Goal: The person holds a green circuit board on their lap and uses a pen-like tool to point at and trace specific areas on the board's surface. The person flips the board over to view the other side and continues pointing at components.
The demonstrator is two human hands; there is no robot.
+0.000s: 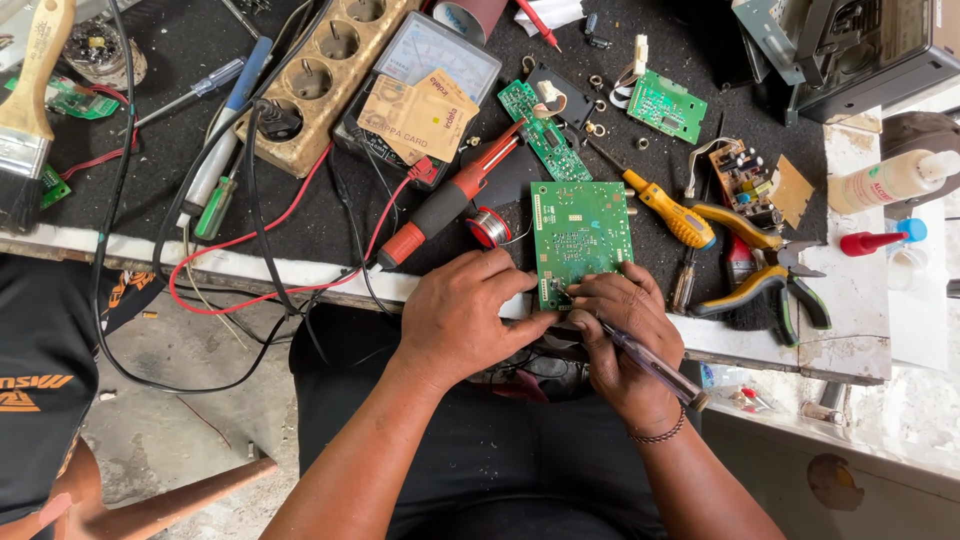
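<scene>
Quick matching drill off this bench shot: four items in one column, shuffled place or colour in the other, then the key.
Things:
1. large circuit board
2. soldering iron
3. paintbrush
4. squeeze bottle

Descriptions:
A. white, lying at the far right of the bench
B. green, at the bench's front edge, touched by both the left hand and the right hand
C. pale wooden handle, far left
D. red and black handle, lying slantwise left of the green board

Pairs: 1-B, 2-D, 3-C, 4-A
</scene>
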